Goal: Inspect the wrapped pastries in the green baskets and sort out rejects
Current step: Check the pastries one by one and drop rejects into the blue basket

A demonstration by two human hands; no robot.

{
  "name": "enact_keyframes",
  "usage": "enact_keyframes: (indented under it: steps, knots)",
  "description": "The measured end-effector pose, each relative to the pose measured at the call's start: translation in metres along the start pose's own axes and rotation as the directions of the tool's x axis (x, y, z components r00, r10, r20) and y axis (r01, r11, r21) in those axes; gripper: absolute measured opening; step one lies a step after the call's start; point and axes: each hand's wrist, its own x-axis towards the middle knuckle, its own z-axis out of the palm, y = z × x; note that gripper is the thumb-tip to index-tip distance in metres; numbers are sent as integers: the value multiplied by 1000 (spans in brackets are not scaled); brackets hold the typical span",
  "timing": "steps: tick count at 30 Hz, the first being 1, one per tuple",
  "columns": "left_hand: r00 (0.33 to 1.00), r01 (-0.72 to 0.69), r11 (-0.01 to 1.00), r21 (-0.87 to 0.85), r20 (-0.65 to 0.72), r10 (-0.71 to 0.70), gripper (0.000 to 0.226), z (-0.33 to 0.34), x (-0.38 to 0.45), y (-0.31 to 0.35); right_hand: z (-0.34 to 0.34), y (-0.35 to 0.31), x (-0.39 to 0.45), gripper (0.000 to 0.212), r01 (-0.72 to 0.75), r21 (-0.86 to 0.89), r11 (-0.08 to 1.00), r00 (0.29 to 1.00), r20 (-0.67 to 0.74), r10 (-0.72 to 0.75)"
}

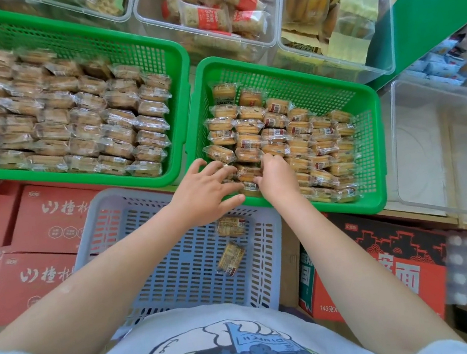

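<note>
My shirt: pale fabric with a cartoon print, cut off at the bottom edge.
Grey basket: slotted plastic, just in front of me under my forearms; two wrapped pastries lie apart on its floor, one nearer me, one just below my left hand.
My left hand: fingers spread and nearly straight, resting over the near left corner of the right green basket; it grips nothing I can see.
My right hand: fingers curled down into the near rows; the fingertips are hidden among the packets, so I cannot tell whether it has hold of one.
Right green basket: mesh plastic, partly filled with rows of clear-wrapped golden pastries, both hands at its near edge.
Left green basket: same mesh, packed fuller with similar pastries, blurred, cut off at the left, well apart from my hands.
Red boxes: printed cardboard under the baskets.
Clear bins: beyond the baskets, holding other wrapped snacks; labels too small to read.
</note>
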Motion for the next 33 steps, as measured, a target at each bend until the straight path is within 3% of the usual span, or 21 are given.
enact_keyframes:
  steps: [2,6,9,14,19,22,24,26,27,28,29,30,31,33]
  knots:
    - [1000,4,1000,1,-7,-4,77,1,0,0,-1,-1,-1,32,-19,0,1000,1000,16,19]
    - [1000,10,1000,-11,-5,-10,77,1,1,0,-6,1,0,12,-53,32,998,998,39,51]
    - [1000,14,1000,-22,-3,-14,80,0,1,1,-14,6,-3,9,-12,85,996,998,65,7]
    - [1000,19,1000,-15,20,-19,68,-2,1,2,-36,18,-16,8,-43,446,894,976,208,-57]
    - [998,30,999,-29,48,-29,61,-6,1,3,-53,29,-40,7,21,570,821,991,96,-92]
    - [997,48,993,-108,57,-42,54,-11,-1,4,-61,33,-58,11,10,755,655,996,48,-70]
    - [996,94,961,-262,13,-94,43,-15,-6,9,-66,36,-71,15,-34,922,385,998,52,-36]
    - [977,157,825,-543,-38,-211,33,-26,-17,21,-72,39,-85,16,-75,995,60,997,77,-33]
    - [961,167,651,-741,-27,-276,31,-36,-24,30,-75,40,-92,18,-93,994,-58,995,90,-42]
    - [949,142,380,-914,16,-316,30,-47,-31,40,-76,40,-98,22,-114,983,-141,993,108,-52]
    - [947,84,90,-992,51,-318,30,-59,-38,49,-77,39,-104,27,-135,973,-188,990,126,-61]
    - [949,31,-139,-990,72,-308,30,-70,-44,57,-77,37,-111,31,-157,963,-217,987,145,-73]
    - [949,-10,-279,-960,79,-305,28,-78,-50,62,-76,35,-116,34,-182,956,-232,983,166,-83]
    - [946,-63,-363,-930,60,-318,28,-85,-58,70,-74,30,-128,38,-224,945,-237,973,201,-116]
